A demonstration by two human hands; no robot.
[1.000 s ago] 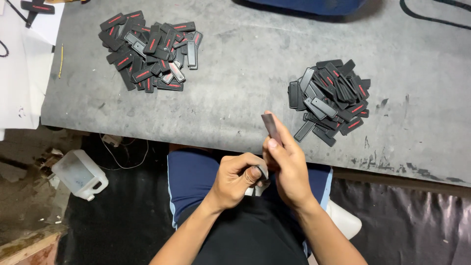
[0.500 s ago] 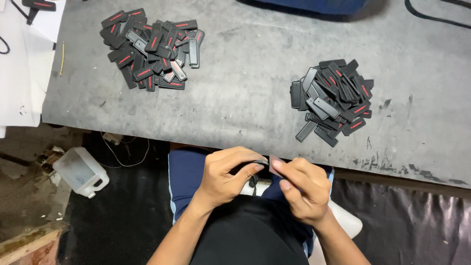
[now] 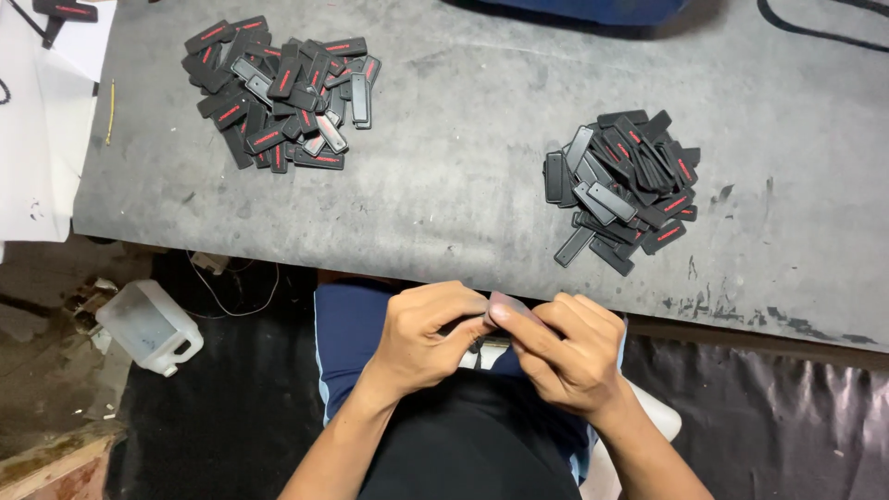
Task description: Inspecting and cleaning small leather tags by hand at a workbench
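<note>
Below grey table [image 3: 463,194], left hand [image 3: 428,335] and right hand [image 3: 565,350] pinching small dark piece [image 3: 507,306], axis left-right.

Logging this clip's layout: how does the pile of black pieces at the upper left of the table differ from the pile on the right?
The left pile lies far from both hands; the right pile sits nearer, just above the right hand. The left pile shows more red-marked faces; the right pile shows more plain grey-framed backs. The left pile spreads wider; the right pile is more compact. Both hold the same small flat black rectangular pieces on the grey table.
</note>
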